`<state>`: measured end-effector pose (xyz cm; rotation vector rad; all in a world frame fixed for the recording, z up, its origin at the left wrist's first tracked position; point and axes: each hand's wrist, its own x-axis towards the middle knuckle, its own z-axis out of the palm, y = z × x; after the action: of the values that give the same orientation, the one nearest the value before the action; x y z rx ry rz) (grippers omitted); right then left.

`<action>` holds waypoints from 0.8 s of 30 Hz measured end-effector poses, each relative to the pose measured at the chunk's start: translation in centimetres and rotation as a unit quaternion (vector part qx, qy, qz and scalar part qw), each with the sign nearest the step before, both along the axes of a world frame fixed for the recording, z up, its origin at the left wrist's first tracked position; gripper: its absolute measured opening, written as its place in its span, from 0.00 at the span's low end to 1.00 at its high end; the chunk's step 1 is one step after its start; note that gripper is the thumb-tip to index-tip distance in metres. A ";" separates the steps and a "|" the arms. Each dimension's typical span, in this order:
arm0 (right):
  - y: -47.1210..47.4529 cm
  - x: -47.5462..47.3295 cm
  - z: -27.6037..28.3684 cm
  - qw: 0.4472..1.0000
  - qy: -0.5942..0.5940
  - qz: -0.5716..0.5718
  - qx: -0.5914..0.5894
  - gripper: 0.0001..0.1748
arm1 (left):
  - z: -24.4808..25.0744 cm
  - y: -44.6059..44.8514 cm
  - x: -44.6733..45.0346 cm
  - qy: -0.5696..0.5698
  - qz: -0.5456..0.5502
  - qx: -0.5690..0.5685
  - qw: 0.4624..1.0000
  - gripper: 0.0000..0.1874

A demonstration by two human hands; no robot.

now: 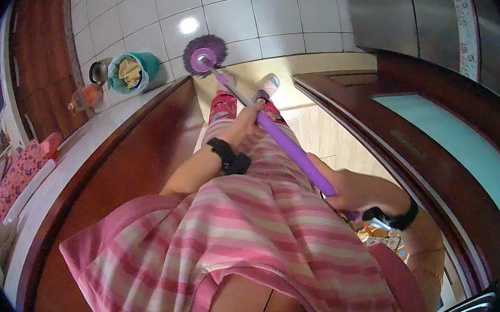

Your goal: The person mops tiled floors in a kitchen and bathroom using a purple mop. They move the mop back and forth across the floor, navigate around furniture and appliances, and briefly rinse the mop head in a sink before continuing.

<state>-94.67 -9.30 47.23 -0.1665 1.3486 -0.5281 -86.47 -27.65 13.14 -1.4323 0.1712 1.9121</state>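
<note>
A mop handle with a purple sleeve (292, 147) slants from my chest side down toward the tiled floor. My left hand (249, 124) grips it where the sleeve meets the bare metal pole; a black scrunchie circles that wrist. Higher up, my right hand (337, 181) holds the sleeve close to its top end, and something black is around that wrist. The round purple mop head (202, 58), with fringed strands about a lilac hub, is on the white tiles (231, 21), just ahead of my feet.
A green bin (149, 70) lined with a bag stands left of the mop head, beside a plastic bottle (88, 97). Dark wooden panels flank me, the right one a door (343, 87) with a pale glazed strip. A grey metal appliance (380, 5) stands front right.
</note>
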 end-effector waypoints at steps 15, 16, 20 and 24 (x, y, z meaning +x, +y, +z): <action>-0.7 4.7 -13.1 0.971 0.074 -0.070 -0.218 0.52 | -0.3 -7.0 1.7 0.102 -0.173 -0.164 0.966 0.08; -0.5 4.6 -13.8 0.966 0.062 -0.072 -0.239 0.52 | -1.0 -7.1 1.7 0.106 -0.130 -0.151 0.974 0.08; -0.3 3.5 -15.7 0.974 0.074 -0.037 -0.210 0.52 | -5.4 -7.4 1.3 0.106 -0.135 -0.204 0.964 0.10; 1.2 3.1 -15.3 0.971 0.158 -0.082 -0.160 0.38 | -10.4 -6.1 0.6 0.109 -0.124 -0.203 0.965 0.12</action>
<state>-91.59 -8.14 31.89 -0.4198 1.5879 -0.8881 -85.92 -33.77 2.79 -1.3690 0.8499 1.8878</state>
